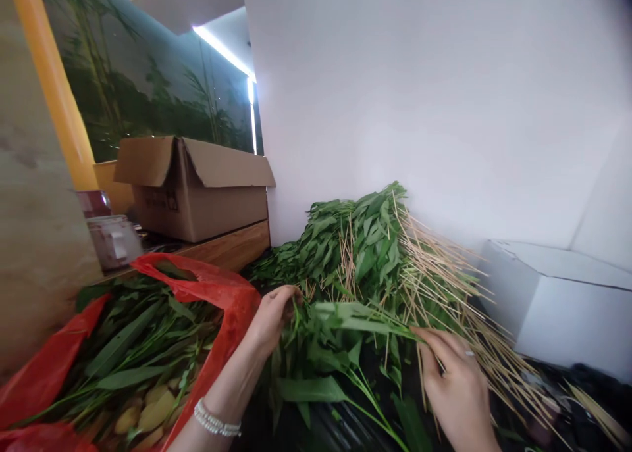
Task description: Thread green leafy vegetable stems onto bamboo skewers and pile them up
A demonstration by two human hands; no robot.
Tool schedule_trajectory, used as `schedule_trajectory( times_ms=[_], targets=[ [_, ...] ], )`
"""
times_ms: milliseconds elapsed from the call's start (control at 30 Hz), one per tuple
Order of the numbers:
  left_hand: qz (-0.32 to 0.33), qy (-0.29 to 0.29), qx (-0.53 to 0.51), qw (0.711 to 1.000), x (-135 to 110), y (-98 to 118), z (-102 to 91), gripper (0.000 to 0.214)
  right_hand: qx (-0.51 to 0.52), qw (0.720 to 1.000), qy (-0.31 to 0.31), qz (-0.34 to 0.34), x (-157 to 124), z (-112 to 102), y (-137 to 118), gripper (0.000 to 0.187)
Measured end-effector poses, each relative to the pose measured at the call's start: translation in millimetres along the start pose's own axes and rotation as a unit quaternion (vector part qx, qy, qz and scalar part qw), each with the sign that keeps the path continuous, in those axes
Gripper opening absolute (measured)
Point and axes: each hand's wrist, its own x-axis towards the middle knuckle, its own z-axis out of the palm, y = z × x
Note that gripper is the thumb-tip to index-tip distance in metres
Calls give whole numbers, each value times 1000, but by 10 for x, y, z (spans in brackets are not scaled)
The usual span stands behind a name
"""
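Observation:
My right hand [457,373], with a ring on one finger, pinches the stem end of a leafy green sprig [355,319] that looks like water spinach. The sprig stretches left toward my left hand [276,314], whose fingers are curled closed at a green leaf or stem; the fingertips are partly hidden. Loose leaves and stems [316,389] lie below and between both hands. Behind them rises a pile of greens [372,235] threaded on thin wooden skewers [434,248], their bare ends fanning out to the right.
A red plastic bag [237,307] at the left holds long-leaved greens and several potato-like yellow lumps [157,409]. An open cardboard box [222,208] and a white mug [116,241] stand behind it. A white box [573,301] is at the right, against the pale wall.

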Motion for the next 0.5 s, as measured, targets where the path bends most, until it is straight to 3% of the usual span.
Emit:
schedule_trajectory(
  times_ms=[133, 267, 367, 500],
  targets=[
    [-112, -17, -169, 979, -42, 49, -20, 15, 53, 990, -21, 127, -64, 35, 47, 27],
    [-180, -24, -312, 932, -133, 76, 31, 17, 93, 963, -48, 249, -120, 59, 72, 39],
    [-209, -26, -361, 908, -162, 91, 28, 19, 180, 931, -61, 311, -107, 62, 93, 43],
    [-232, -41, -401, 885, -192, 85, 9, 19, 297, 872, -32, 389, -43, 54, 59, 49]
  ],
)
